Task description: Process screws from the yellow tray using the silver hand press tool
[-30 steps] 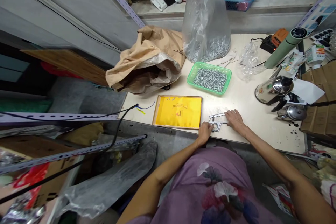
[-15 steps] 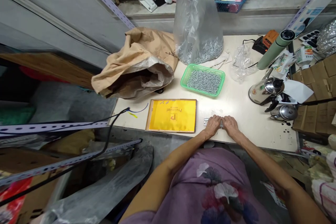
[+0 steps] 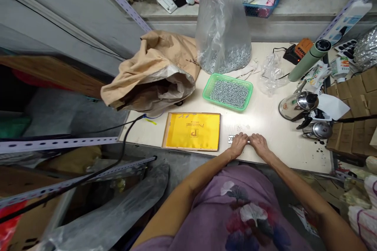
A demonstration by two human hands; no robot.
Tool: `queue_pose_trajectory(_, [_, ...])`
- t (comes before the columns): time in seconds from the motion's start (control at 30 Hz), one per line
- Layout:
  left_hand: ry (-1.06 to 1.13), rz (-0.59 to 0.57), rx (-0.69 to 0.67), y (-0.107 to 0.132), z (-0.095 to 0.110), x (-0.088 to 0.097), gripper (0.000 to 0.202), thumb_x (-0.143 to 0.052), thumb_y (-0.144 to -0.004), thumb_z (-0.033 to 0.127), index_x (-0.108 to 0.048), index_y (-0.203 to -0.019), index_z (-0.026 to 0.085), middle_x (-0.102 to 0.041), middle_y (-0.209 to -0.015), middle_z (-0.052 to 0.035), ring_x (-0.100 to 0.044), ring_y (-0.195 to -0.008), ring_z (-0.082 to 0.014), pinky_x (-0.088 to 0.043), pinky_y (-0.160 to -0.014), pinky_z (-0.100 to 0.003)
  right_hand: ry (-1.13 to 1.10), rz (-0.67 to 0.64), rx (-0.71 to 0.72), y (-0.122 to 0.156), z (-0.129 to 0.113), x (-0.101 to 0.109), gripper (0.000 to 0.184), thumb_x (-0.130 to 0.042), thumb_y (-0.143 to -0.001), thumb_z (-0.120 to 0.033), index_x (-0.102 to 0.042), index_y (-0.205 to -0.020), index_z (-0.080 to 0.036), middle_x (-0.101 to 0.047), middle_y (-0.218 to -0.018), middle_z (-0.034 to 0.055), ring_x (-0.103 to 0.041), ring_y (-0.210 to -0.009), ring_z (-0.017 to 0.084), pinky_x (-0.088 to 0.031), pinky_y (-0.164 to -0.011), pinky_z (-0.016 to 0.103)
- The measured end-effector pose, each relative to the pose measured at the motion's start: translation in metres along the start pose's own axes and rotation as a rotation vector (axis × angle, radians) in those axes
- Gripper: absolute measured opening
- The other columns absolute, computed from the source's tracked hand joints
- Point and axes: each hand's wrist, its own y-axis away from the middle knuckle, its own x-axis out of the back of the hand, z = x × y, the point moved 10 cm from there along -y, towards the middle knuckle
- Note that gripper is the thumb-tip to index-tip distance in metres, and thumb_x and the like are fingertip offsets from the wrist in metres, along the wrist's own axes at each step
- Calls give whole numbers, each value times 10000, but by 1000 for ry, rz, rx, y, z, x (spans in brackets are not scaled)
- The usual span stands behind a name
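Note:
My left hand [image 3: 238, 143] and my right hand [image 3: 258, 143] lie side by side at the near edge of the pale table [image 3: 271, 117]. Both press down on a small flat metal tool [image 3: 230, 139], of which only the left end shows past my left fingers. The fingers of each hand are curled over it. Just left of my hands lies a shallow wooden tray with a yellow sheet [image 3: 192, 131]. Beyond my hands stands a green basket [image 3: 228, 92] full of small metal pins.
A tall clear bag of metal pins [image 3: 224, 27] stands at the back beside a crumpled brown paper sack [image 3: 153, 70]. To the right are a steel kettle [image 3: 297, 106], its lid [image 3: 321, 129], a green cylinder [image 3: 308, 59] and cardboard boxes [image 3: 357, 121].
My hands have come together over the metal tool, which lay mostly uncovered between them a second ago. The view has shifted slightly, and the hands now sit still.

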Motion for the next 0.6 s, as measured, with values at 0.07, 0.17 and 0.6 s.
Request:
queue_pose_trajectory(0.07, [7,83,-7,5,-3,4,286,-464,-901,138,-555,-1172,129,-596,-1200,-148,-530,-1142,-235,-435,-937,-356,-2,64,36,0,1,10,299,-539,-860,-199,-595,-1153,-190,-641,-1066,111,-550,-986,226,-409,-828,320])
queue_pose_trajectory(0.17, [36,193,-106,23,1,2,384,-420,-921,147,-458,-1302,136,-463,-1396,-156,-399,-1323,-227,-360,-1059,-396,-19,118,108,-2,2,20,484,-639,-804,-299,-517,-1252,-162,-584,-1199,134,-499,-1090,251,-391,-902,346])
queue_pose_trajectory(0.6, [181,130,-302,70,22,-12,572,-492,-912,367,-351,-1402,107,-346,-1478,-180,-216,-1423,-247,-238,-1154,-427,58,108,116,-54,13,21,204,-400,-909,-197,-603,-925,-195,-569,-892,93,-435,-874,221,-333,-782,333])
